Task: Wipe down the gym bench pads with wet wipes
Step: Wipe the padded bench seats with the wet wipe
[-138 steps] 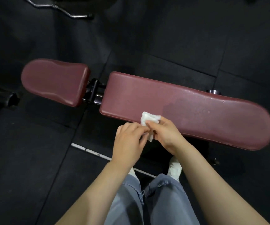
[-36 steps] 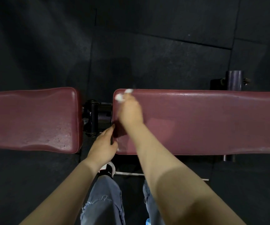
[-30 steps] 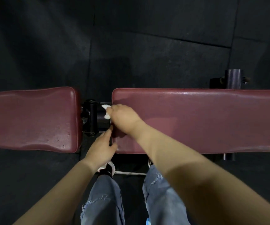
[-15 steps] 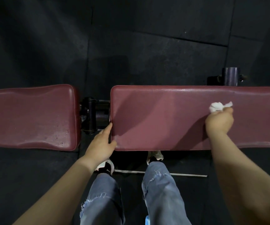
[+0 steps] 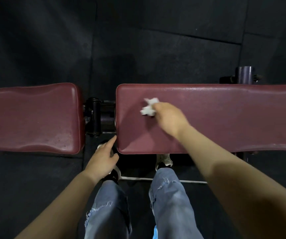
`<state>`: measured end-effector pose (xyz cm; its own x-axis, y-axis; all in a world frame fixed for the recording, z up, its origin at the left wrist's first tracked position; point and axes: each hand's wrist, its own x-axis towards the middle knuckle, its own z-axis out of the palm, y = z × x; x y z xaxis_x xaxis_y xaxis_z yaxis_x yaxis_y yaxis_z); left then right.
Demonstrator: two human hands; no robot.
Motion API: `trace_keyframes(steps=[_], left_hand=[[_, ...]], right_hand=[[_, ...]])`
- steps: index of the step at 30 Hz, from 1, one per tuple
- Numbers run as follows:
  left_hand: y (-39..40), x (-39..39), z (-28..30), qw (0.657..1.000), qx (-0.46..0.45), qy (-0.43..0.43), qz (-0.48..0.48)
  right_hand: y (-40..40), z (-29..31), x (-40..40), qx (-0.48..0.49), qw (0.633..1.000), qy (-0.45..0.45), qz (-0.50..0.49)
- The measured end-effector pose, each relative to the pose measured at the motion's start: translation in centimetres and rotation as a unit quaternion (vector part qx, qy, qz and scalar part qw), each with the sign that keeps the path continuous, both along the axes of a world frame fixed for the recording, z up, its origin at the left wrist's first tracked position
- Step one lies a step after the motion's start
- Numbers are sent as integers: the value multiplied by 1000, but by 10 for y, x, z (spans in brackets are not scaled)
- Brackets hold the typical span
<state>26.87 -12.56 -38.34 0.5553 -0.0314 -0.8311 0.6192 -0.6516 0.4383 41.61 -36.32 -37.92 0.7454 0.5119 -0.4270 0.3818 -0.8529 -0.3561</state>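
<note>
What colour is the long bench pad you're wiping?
Dark maroon red, seen in the head view: long bench pad.

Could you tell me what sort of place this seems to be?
Most likely a gym: a padded bench with a separate seat pad stands on dark rubber floor tiles, and the right hand holds a wipe on it.

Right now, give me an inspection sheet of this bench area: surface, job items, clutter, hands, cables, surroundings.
Surface: long pad maroon, glossy along its far edge.
Job's things: white wipe crumpled, on the long pad near its left end; short pad untouched by either hand.
Clutter: nothing seen.
Hands: right hand grips the wipe; left hand open, fingertip at the long pad's near-left corner.
Cables: nothing seen.
Surroundings: black hinge between pads; dark floor mats.
</note>
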Motion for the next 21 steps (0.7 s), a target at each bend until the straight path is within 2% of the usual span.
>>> trace_keyframes(steps=[1,3,6,7,9,11,13,15,16,17,19,20,21], left_hand=[[-2,0,2,1000,-1,2,6],[-6,2,5,1000,-3,-1,16],[-8,5,7,1000,-2,0,17],[-8,5,6,1000,-3,0,18],[-8,4,4,999,-6,-1,33],[-9,2,2,998,-7,-1,55],[-10,-2,1,997,-12,4,81],[-10,-6,-1,996,-14,8,90],[-10,-8,-3,996,-13,8,85],[-10,-9,-5,997,-11,5,78],[-9,-8,-7,997,-11,-1,72],[-9,-8,-7,997,-15,-5,72],[-9,-7,-7,997,-19,-7,72]], right_hand=[[-38,0,-3,-31,996,-8,-81],[-108,3,-19,-74,958,-27,-277],[-180,15,-50,-137,840,-49,-522],[-188,17,-57,-150,809,-41,-568],[-170,10,-61,-126,794,-47,-592],[-111,-6,-60,-81,838,-73,-535],[-33,-21,-57,-26,904,-70,-421],[42,-26,-54,37,967,5,-251],[70,-21,-54,55,986,58,-146],[84,-16,-52,56,994,89,-22],[80,-5,-43,42,981,92,169],[63,-3,-37,46,975,88,201],[41,-2,-33,68,977,82,183]])
